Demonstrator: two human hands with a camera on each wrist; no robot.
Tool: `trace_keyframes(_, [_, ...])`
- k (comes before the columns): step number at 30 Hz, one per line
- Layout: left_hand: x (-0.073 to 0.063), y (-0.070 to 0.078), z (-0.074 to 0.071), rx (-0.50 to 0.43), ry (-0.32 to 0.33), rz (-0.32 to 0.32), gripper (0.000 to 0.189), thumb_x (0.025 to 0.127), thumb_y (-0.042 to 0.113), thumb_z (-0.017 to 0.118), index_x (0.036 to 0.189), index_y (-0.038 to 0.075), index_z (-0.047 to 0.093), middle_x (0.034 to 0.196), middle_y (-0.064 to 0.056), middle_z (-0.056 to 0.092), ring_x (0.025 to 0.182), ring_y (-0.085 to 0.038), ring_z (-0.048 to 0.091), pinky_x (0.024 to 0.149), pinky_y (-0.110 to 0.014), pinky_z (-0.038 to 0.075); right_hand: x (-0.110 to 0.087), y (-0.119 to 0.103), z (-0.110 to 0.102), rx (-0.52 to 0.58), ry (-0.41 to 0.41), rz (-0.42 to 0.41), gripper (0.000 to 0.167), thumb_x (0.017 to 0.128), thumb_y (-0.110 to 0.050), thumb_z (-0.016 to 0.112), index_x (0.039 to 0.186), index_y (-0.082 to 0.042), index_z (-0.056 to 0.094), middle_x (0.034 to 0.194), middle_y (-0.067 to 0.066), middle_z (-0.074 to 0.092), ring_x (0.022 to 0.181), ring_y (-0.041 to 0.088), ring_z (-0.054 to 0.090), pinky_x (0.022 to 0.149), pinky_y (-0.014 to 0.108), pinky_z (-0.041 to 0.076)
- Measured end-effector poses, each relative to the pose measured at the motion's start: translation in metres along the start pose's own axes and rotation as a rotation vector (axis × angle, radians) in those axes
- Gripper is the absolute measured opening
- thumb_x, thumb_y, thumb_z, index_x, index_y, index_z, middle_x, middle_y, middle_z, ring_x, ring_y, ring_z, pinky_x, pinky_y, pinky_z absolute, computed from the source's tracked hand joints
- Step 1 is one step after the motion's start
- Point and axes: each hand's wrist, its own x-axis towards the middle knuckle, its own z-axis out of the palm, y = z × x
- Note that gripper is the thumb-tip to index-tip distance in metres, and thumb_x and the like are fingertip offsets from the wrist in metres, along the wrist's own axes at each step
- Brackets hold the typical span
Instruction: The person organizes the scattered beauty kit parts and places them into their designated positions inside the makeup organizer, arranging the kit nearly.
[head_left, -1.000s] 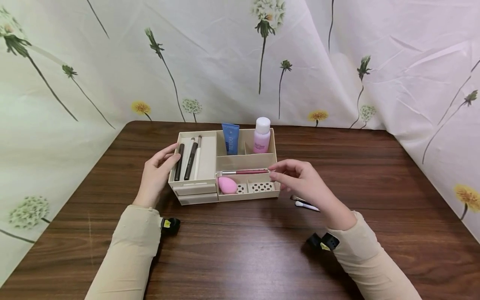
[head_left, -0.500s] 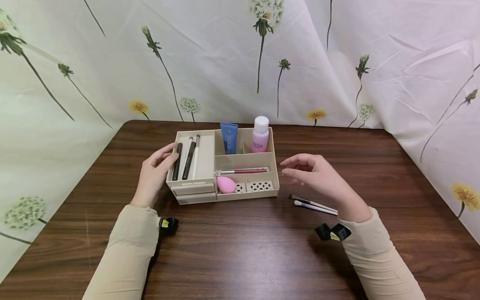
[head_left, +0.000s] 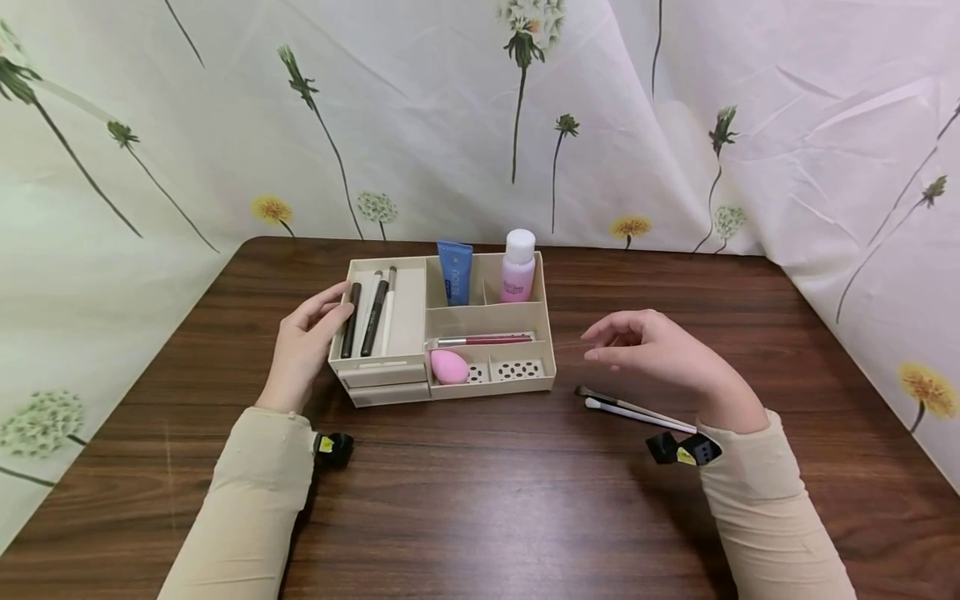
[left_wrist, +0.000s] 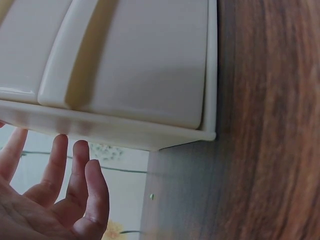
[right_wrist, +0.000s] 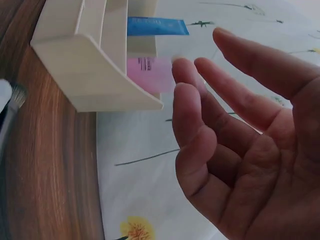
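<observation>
A cream desktop organizer (head_left: 411, 308) with compartments stands on the table. My left hand (head_left: 298, 346) rests against its left side; in the left wrist view the fairly straight fingers (left_wrist: 60, 160) come up to the wall beside the drawer fronts. Several slim makeup brushes and pens (head_left: 375, 317) lie in the left tray. On the right side are a blue tube (head_left: 455, 273), a pink bottle with a white cap (head_left: 517, 271), a red-handled brush (head_left: 491, 340) and a pink makeup sponge (head_left: 450, 367). To the right of the organizer, my right hand (head_left: 660, 350) hovers with loosely bent fingers, holding nothing.
Two makeup brushes (head_left: 637, 412) lie on the dark wooden table (head_left: 465, 500) below the right hand, partly behind the wrist camera. A white curtain with dandelion print (head_left: 420, 125) hangs along the table's far edge.
My right hand has drawn back to the right, away from the red-handled brush in the organizer, and no longer touches it. The left hand stays at the organizer's side.
</observation>
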Motion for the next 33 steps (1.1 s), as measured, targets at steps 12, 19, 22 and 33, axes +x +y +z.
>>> trace_keyframes(12, [0.001,0.000,-0.002,-0.006,-0.007,0.000,0.048,0.096,0.036,0.063,0.141,0.021,0.057,0.098,0.023,0.061,0.101,0.001,0.054,0.085,-0.014,0.042,0.006,0.021,-0.006,-0.042,-0.126,0.051,0.031,0.089,-0.020,0.073,0.112,0.001,0.068,0.092,0.005,0.070,0.075,0.011,0.061,0.067,0.025,0.051])
trace_keyframes(19, [0.000,0.001,-0.003,0.008,-0.009,-0.007,0.049,0.096,0.038,0.062,0.142,0.022,0.057,0.099,0.023,0.061,0.102,0.002,0.054,0.085,-0.014,0.042,0.012,0.034,-0.001,-0.084,-0.186,0.096,0.031,0.086,-0.018,0.075,0.109,0.003,0.068,0.091,0.005,0.068,0.073,0.013,0.059,0.063,0.027,0.051])
trace_keyframes(22, [0.000,0.001,-0.002,0.004,-0.011,-0.010,0.048,0.096,0.038,0.062,0.142,0.022,0.057,0.100,0.023,0.061,0.101,0.002,0.055,0.084,-0.013,0.043,0.014,0.037,0.001,-0.096,-0.212,0.118,0.029,0.084,-0.014,0.077,0.106,0.004,0.067,0.085,0.004,0.068,0.070,0.012,0.058,0.062,0.026,0.050])
trace_keyframes(33, [0.000,0.000,-0.001,-0.006,-0.016,-0.015,0.049,0.096,0.036,0.062,0.142,0.021,0.056,0.101,0.022,0.060,0.103,0.002,0.054,0.085,-0.013,0.042,0.016,0.045,0.009,-0.172,-0.284,0.149,0.032,0.069,-0.001,0.084,0.096,0.001,0.068,0.083,0.008,0.069,0.074,0.010,0.059,0.068,0.027,0.049])
